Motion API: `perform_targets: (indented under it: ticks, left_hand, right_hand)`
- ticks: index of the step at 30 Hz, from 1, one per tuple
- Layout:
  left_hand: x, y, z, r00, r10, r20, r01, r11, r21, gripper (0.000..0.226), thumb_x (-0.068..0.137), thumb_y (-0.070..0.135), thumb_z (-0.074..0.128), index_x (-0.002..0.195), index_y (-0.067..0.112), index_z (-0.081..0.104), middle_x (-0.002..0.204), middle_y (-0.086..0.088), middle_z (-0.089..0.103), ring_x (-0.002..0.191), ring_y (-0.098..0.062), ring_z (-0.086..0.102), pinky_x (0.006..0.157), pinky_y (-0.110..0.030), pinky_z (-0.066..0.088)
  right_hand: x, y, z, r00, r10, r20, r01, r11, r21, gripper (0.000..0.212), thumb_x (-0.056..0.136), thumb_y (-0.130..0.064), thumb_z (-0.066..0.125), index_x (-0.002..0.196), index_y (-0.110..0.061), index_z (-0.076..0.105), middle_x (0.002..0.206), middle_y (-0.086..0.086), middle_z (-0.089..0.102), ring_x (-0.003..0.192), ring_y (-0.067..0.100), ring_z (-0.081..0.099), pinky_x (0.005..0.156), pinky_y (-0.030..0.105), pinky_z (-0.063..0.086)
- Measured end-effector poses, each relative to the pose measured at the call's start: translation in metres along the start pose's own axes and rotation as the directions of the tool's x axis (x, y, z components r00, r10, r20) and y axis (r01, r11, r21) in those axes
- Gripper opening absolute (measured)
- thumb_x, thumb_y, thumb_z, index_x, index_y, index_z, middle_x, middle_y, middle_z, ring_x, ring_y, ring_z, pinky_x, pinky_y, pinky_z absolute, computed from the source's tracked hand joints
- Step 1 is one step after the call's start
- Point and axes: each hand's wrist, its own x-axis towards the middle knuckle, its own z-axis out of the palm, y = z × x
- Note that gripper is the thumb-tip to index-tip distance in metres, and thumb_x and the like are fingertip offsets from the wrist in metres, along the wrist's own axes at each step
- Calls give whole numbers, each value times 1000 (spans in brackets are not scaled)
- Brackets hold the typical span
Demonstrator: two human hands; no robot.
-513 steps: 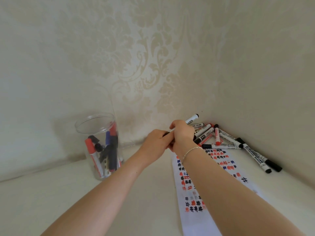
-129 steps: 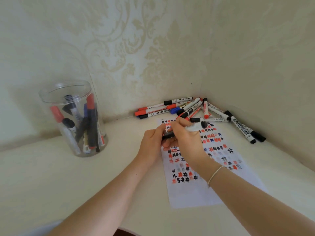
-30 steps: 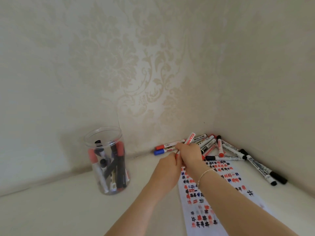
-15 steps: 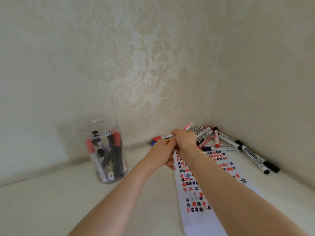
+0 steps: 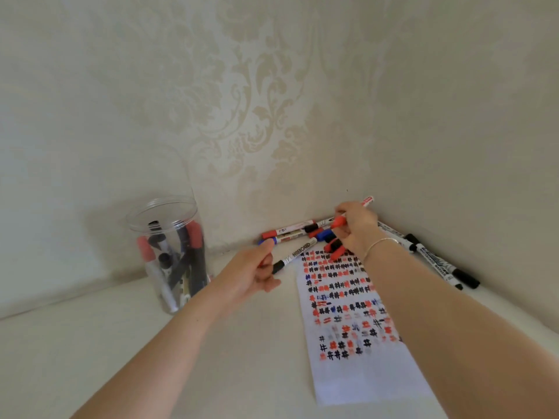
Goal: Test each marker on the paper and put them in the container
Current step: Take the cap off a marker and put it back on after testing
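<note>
Now right hand (image 5: 355, 228) grips red marker (image 5: 352, 212) near corner.

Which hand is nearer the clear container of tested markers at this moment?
Left. The left hand hangs just to the right of the clear container, fingers curled. The right hand is farther right, over the loose pile in the corner, gripping a red marker.

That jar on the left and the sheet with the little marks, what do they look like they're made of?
The jar looks like clear, glossy plastic, though glass is possible: the markers inside show through its wall, and its ridged rim catches the light. The sheet looks like plain matte white paper, lying flat and covered in marker marks.
</note>
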Motion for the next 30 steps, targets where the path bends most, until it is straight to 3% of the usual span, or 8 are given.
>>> perform_targets:
  ticks: [4, 9, 11, 14, 18, 23, 27, 30]
  left_hand:
    - [7, -12, 10, 999, 38, -31, -24, 931, 364, 38, 100, 35, 42, 69, 14, 41, 48, 7, 36, 44, -14, 47, 80, -42, 54]
    - [18, -30, 30, 985, 170, -43, -89, 697, 712, 28, 99, 36, 42, 85, 16, 55, 74, 6, 57, 68, -11, 51, 65, -26, 40]
    - [20, -38, 40, 977, 206, -57, -97, 664, 741, 23, 99, 33, 43, 90, 16, 55, 82, 6, 61, 74, -8, 55, 64, -24, 41]
    - [22, -50, 55, 962, 266, -60, -117, 602, 790, 19, 99, 32, 43, 100, 17, 54, 91, 3, 63, 83, -14, 60, 69, -29, 48]
    - [26, -59, 68, 927, 375, -25, -163, 462, 871, 15, 99, 29, 42, 96, 16, 49, 76, 3, 56, 65, -10, 52, 52, -24, 33]
    - [27, -68, 69, 909, 417, 7, -169, 353, 920, 15, 98, 27, 41, 86, 19, 43, 67, 6, 49, 58, -10, 46, 51, -25, 35]
    - [28, -69, 67, 904, 426, 27, -179, 322, 930, 15, 99, 29, 40, 88, 19, 44, 66, 7, 50, 58, -11, 47, 53, -28, 40]
    - [28, -71, 67, 903, 427, 45, -173, 267, 948, 16, 99, 29, 40, 88, 19, 44, 67, 6, 50, 58, -11, 47, 57, -31, 44]
  right_hand:
    - [-2, 17, -3, 994, -73, 86, 77, 996, -45, 18, 84, -7, 58, 74, -14, 46, 65, 3, 49, 44, 12, 47, 38, 22, 41]
    - [-15, 31, -21, 998, -54, 39, 55, 998, -31, 15, 88, -16, 64, 89, -8, 51, 63, 14, 56, 33, 13, 38, 33, 18, 32]
    - [-23, 38, -35, 991, -97, 87, 105, 991, -87, 28, 88, -27, 67, 97, -3, 57, 73, 19, 67, 35, 15, 47, 36, 20, 40]
    - [-43, 48, -60, 970, -197, 143, 224, 953, -205, 27, 88, -33, 67, 83, -7, 62, 69, 14, 71, 48, 20, 61, 48, 28, 53]
    - [-64, 55, -90, 927, -225, 299, 290, 936, -197, 17, 84, -18, 72, 79, -4, 64, 75, 16, 69, 61, 25, 65, 61, 32, 58]
    - [-76, 71, -112, 914, -207, 349, 324, 891, -319, 30, 81, -22, 74, 63, -7, 55, 54, 4, 55, 49, 17, 47, 49, 27, 40]
    - [-89, 79, -118, 914, -213, 345, 322, 899, -298, 31, 87, -20, 67, 64, -6, 52, 57, 12, 63, 48, 24, 57, 46, 28, 47]
    - [-90, 85, -120, 932, -287, 221, 352, 861, -367, 26, 84, -7, 62, 62, -5, 49, 54, 15, 58, 38, 18, 52, 39, 23, 42]
